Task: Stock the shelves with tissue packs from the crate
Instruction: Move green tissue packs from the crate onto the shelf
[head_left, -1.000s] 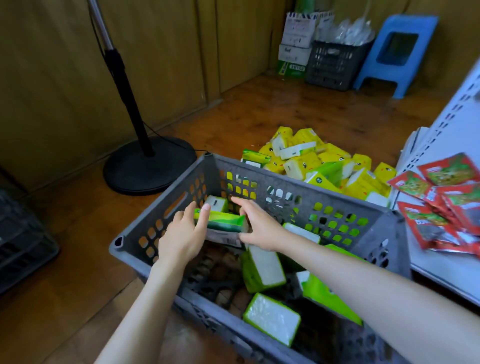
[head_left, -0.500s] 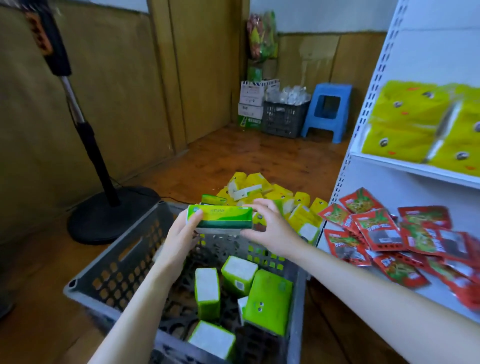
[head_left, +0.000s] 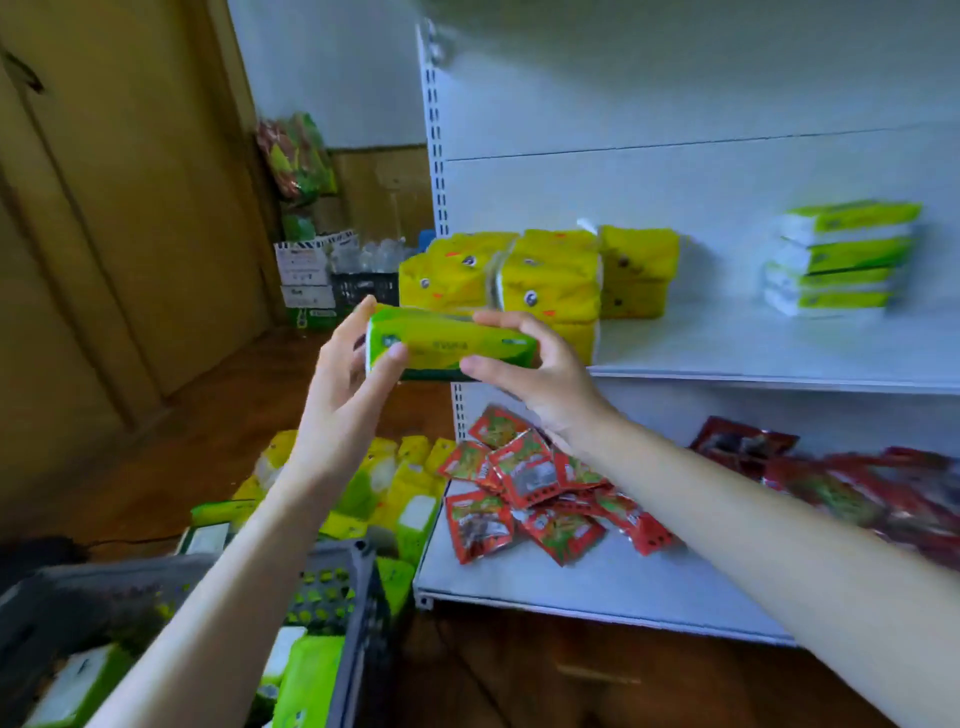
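Grey plastic crate sits low at left, with loose green packs lying in it. A second ago both hands were down inside it on one pack, and half a second ago that pack was just clear of the rim. Now it is up at shelf height and the crate has dropped to the bottom corner of the view. Left hand grips the pack's left end, thumb across the front face and fingers curled behind. The tissue pack is held level and lengthwise in the air between the hands, touching nothing else, in front of the shelving's left end. Right hand grips the right end, fingers over the top and thumb underneath. Behind it are yellow packs stacked at the left of the upper shelf, then bare white board. A green-and-white stack of matching packs stands well apart at far right. Red sachets are scattered over the lower shelf. Judgement: the lift is finished and the carry is under way. The matching stack suggests the pack belongs well to the right, so the placing is not yet done. With more packs in the crate, the task looks far from finished.
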